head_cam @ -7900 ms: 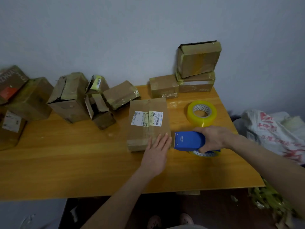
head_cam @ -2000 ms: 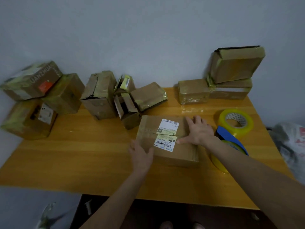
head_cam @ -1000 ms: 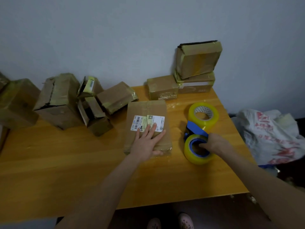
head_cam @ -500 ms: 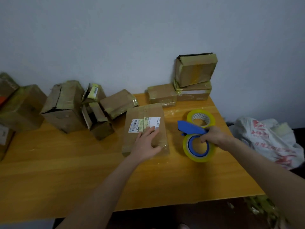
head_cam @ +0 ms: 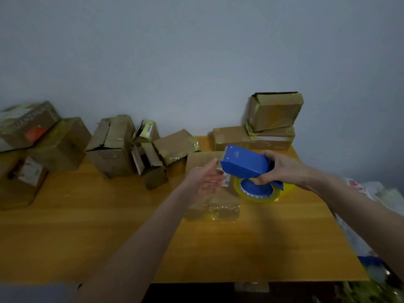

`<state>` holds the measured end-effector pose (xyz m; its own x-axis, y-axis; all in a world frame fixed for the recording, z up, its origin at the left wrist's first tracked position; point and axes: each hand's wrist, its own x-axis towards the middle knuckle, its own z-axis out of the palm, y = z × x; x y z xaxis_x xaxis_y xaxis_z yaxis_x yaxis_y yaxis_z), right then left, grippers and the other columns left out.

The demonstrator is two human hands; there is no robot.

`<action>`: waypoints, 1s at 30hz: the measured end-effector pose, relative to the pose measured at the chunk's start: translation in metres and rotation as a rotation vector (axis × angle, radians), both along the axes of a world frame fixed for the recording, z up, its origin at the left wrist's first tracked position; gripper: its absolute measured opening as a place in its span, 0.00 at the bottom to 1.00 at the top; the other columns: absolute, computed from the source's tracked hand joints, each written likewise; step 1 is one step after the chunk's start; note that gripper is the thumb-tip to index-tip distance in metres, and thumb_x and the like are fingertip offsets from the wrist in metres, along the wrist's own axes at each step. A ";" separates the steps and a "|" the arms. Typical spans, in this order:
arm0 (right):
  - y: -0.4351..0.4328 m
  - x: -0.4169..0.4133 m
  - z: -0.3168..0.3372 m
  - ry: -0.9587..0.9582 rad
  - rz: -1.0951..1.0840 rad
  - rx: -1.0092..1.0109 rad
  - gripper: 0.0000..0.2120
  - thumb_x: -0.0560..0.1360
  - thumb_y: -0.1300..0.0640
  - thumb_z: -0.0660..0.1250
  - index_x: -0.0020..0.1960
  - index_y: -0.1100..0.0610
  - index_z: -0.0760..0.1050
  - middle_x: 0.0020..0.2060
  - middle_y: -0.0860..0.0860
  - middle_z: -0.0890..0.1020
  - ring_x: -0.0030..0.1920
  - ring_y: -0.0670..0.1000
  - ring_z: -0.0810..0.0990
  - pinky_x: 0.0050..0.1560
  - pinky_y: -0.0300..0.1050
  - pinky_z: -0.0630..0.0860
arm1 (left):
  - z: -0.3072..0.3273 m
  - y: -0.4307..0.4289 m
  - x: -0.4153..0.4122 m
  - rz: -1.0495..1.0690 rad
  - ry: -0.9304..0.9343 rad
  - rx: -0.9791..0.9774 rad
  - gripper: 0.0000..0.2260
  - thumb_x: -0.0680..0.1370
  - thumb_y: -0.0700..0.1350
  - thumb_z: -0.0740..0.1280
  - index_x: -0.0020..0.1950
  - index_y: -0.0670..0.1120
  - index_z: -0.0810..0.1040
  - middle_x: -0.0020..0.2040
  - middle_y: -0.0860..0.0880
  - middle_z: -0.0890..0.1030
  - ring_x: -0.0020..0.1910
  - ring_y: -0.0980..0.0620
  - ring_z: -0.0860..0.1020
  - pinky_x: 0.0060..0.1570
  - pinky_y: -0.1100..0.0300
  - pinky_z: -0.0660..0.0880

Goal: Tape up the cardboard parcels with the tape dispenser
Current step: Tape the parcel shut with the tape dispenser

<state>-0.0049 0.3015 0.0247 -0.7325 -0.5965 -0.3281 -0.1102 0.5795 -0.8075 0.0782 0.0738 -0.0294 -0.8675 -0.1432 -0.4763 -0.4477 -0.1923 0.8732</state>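
The right hand grips the blue tape dispenser just above the flat parcel lying on the table, the left hand open with fingers straight beside its front end, so loose tape could snag those fingers or land crooked if the parcel slides.

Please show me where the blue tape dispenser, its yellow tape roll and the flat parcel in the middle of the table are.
blue tape dispenser [head_cam: 244, 164]: head view, on its blue side plate.
yellow tape roll [head_cam: 262, 200]: head view, on its lower rim.
flat parcel [head_cam: 212, 209]: head view, on its taped near edge.
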 end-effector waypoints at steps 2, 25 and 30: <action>-0.008 0.003 -0.002 0.052 0.055 0.011 0.26 0.66 0.63 0.78 0.58 0.51 0.71 0.53 0.51 0.78 0.50 0.48 0.80 0.44 0.37 0.77 | 0.000 -0.005 0.006 0.031 0.023 -0.018 0.11 0.75 0.49 0.70 0.51 0.42 0.80 0.41 0.50 0.85 0.40 0.55 0.83 0.36 0.62 0.78; 0.036 0.013 -0.039 0.287 0.300 0.336 0.35 0.57 0.37 0.69 0.61 0.28 0.60 0.54 0.39 0.75 0.54 0.44 0.76 0.53 0.41 0.74 | -0.057 -0.091 0.079 0.353 -0.120 -0.387 0.06 0.77 0.42 0.69 0.42 0.41 0.79 0.41 0.46 0.77 0.41 0.52 0.74 0.34 0.61 0.75; 0.048 0.001 -0.045 0.310 0.295 0.482 0.40 0.64 0.48 0.75 0.72 0.42 0.62 0.52 0.42 0.75 0.52 0.48 0.76 0.56 0.50 0.76 | -0.067 -0.079 0.077 0.363 -0.141 -0.405 0.05 0.77 0.41 0.69 0.41 0.41 0.78 0.40 0.46 0.77 0.39 0.53 0.74 0.34 0.60 0.76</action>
